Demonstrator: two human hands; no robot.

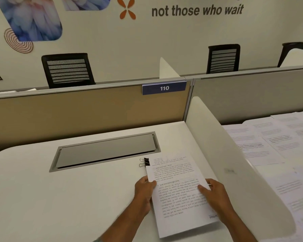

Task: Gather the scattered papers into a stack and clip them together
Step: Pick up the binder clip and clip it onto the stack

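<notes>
A stack of printed white papers (178, 189) lies on the white desk (59, 198), turned a little to the left. A black binder clip (145, 162) with silver handles is fixed at the stack's top left corner. My left hand (144, 191) grips the stack's left edge, thumb on top. My right hand (215, 194) holds the right edge, thumb pressed onto the page.
A grey cable hatch (105, 151) is set into the desk behind the stack. A white curved divider (234, 172) stands right of it; beyond lie several loose printed sheets (278, 142). A tan partition (77, 110) marked 110 closes the back, with black chairs behind.
</notes>
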